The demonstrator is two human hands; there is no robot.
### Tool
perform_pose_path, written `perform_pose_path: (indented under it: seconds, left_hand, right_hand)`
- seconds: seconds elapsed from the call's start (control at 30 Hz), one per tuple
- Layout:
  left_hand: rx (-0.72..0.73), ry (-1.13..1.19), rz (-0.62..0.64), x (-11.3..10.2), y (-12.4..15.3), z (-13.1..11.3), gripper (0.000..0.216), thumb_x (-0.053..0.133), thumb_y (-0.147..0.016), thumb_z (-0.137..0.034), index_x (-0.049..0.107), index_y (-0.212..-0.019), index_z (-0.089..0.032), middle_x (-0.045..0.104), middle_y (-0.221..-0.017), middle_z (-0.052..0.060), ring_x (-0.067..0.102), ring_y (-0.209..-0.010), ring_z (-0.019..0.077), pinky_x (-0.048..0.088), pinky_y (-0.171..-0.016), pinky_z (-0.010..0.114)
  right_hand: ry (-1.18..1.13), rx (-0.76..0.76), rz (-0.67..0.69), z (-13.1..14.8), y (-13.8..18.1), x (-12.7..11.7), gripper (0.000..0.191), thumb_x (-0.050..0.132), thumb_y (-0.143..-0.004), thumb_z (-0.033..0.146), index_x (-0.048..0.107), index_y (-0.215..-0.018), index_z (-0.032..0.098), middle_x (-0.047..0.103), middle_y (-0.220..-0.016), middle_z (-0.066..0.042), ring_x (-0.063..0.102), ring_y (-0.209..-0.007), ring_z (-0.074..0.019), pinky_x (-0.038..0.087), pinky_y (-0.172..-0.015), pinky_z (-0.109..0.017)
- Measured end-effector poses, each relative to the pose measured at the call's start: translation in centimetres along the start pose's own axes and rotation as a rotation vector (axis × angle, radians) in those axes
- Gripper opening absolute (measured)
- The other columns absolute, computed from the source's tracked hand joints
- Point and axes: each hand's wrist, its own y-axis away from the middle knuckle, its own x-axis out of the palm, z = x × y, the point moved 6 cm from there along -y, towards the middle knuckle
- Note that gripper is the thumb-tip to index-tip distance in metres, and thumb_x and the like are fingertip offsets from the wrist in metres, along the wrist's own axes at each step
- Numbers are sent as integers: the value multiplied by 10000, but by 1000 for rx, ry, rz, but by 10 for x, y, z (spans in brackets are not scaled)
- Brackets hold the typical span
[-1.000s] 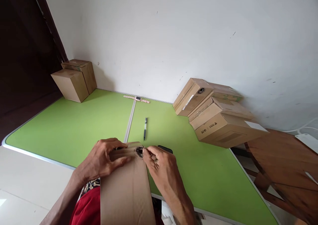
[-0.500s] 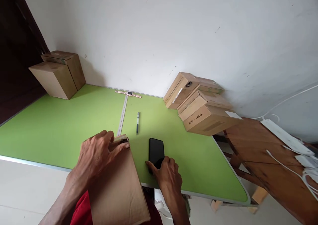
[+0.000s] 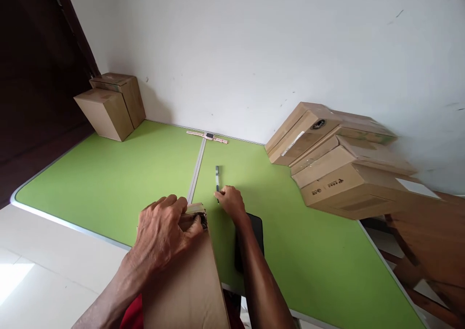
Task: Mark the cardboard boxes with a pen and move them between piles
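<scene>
My left hand (image 3: 162, 234) is closed over the top end of a brown cardboard box (image 3: 185, 290), which leans against the table's near edge by my lap. Its thumb presses at the box's opening, where something dark shows; I cannot make out what it is. My right hand (image 3: 231, 204) reaches across the table and pinches the near end of a pen (image 3: 217, 174) lying on the green top. Under my right forearm lies a black smartphone (image 3: 258, 229), partly hidden.
A pink-strapped smartwatch (image 3: 209, 136) lies by the wall, at the far end of the pale strip (image 3: 197, 169) across the green table (image 3: 109, 174). Cardboard boxes (image 3: 116, 113) stand at the back left, and several more boxes (image 3: 327, 188) at the right. A brown wooden table (image 3: 432, 237) adjoins there.
My right hand has left the phone and moved forward to the pen's near end. My left hand stays on the box. The view has shifted left.
</scene>
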Motion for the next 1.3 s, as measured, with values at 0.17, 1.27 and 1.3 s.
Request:
perform_pose_path:
  seconds: [0.17,1.27,1.3]
  left_hand:
    - [244,200,-100,6,15,11,350,645,-1023,-574,752,-1089,-247,762,-937,50,701,-818,245,464,-695,330]
    - [316,154,-148,12,26,9,589,669,-956,-752,766,-1125,-196,750,-923,59,670,-770,288,479,-743,415]
    - [314,150,-151,13,26,9,575,681,-954,-743,763,-1113,-197,748,-917,56,672,-768,287,480,-743,415]
  right_hand:
    - [-485,-106,-36,-6,46,-16,365,597,-953,581,580,-860,227,669,-676,1,667,-618,-199,545,-599,-325]
    - [-659,-542,-228,33,168,-39,114,649,-1077,321,700,-989,269,719,-1106,-35,733,-1081,-180,616,-885,-290]
    - [-694,-531,-232,32,167,-41,126,657,-1072,341,707,-984,264,715,-1085,-36,747,-1024,-178,629,-810,-273]
